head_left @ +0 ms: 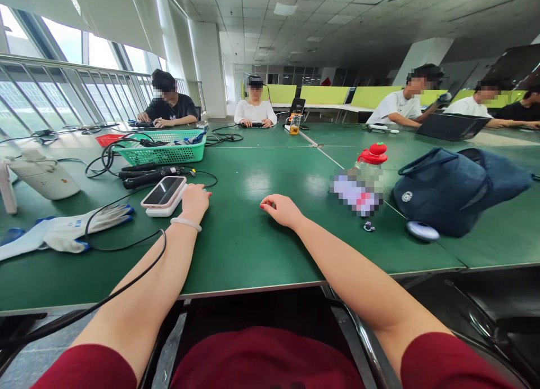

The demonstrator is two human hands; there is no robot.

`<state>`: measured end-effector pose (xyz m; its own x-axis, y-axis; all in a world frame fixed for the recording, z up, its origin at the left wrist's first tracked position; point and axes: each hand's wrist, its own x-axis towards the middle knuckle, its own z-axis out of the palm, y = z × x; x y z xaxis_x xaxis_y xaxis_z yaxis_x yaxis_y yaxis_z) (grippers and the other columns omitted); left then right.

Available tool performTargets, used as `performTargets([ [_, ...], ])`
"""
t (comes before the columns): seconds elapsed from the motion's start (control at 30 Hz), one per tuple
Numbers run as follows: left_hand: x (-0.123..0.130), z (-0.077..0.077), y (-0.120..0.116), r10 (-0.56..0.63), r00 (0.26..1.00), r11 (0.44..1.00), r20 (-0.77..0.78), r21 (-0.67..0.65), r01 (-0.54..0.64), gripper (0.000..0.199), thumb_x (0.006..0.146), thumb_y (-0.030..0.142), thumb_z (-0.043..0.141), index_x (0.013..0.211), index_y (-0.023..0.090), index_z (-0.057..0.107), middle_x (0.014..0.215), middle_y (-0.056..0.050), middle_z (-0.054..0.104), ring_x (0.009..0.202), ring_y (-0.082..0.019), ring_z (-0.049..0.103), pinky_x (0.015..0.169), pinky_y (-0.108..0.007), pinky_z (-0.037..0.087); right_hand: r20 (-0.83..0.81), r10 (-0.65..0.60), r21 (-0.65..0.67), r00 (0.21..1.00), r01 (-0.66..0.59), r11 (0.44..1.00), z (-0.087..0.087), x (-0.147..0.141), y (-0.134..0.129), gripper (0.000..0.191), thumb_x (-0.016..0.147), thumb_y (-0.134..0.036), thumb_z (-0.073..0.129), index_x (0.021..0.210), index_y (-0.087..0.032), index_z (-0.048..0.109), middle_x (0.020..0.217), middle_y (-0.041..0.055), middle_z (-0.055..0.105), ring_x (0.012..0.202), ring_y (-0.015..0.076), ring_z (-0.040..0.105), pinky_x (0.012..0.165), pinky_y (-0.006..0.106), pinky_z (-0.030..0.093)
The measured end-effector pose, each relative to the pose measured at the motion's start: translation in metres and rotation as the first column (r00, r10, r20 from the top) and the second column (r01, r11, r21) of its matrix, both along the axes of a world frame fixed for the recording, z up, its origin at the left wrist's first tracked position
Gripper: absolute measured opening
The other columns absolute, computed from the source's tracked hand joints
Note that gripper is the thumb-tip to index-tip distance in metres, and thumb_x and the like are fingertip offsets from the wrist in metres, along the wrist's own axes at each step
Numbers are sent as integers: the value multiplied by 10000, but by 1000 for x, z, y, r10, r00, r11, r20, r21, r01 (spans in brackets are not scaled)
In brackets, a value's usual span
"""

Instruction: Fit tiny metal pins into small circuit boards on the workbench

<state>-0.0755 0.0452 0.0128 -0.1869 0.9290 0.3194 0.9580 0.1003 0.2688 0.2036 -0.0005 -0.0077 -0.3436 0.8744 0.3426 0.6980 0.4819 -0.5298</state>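
My left hand (195,202), with a pale bangle (186,224) at its wrist, rests on the green table, its fingers curled. A small bluish spot shows at the fingers; whether anything lies inside the curl is hidden. Right beside this hand, a phone with a pink edge (164,191) lies on top of a white flat box (162,210). My right hand (283,210) lies on the table farther right, fingers bent and thumb close to the forefinger, with nothing visible between them. A gap of bare green table top (236,231) separates the two hands.
To the left are white-and-blue work gloves (80,227), black cables, black handles (149,176) and a green basket (164,148). On the right stand a red-lidded jar (372,164), a navy bag (447,189) and a round white disc (422,231). Several people sit across the table.
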Motion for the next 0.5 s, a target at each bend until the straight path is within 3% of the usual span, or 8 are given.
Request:
performTargets([
  [0.27, 5, -9, 2, -31, 999, 991, 21, -126, 34, 331, 892, 215, 362, 1072, 58, 591, 1141, -255, 595, 1164, -324, 508, 982, -416, 359, 27, 13, -20, 1000, -12, 1000, 1, -1, 0, 204, 879, -329, 521, 898, -197, 676, 807, 19, 642, 661, 107, 513, 649, 238, 379],
  [0.5, 27, -8, -8, -163, 971, 959, 177, -202, 198, 217, 890, 207, 361, 952, 129, 553, 1057, -228, 620, 1065, -325, 565, 902, -431, 404, 62, 24, -32, 998, -23, 999, -4, -5, 4, 196, 873, -327, 538, 924, -197, 676, 681, -6, 604, 664, 113, 522, 643, 233, 375],
])
